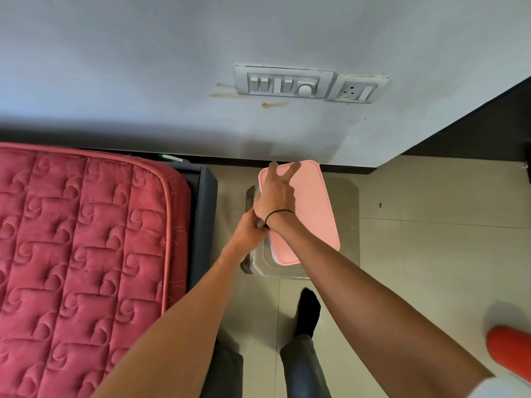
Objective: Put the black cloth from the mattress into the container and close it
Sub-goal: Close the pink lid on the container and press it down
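Observation:
The container (272, 252) stands on a low grey stand by the wall, and only a strip of its pale body shows under the pink lid (310, 214). My right hand (275, 193), a black band on its wrist, lies on the lid's left half. Its fingers are spread to the lid's far edge and its thumb is hooked on the left edge. My left hand (250, 229) is closed on the container's left side, just under my right wrist. The black cloth is not in sight. The red quilted mattress (80, 239) on the left has nothing on it in this view.
The grey stand (344, 202) sits on a tiled floor between the dark bed frame (205, 214) and the wall. A switch panel (287, 84) is on the wall above. My socked foot (309, 311) is just before the stand. A red object (508, 351) lies at bottom right.

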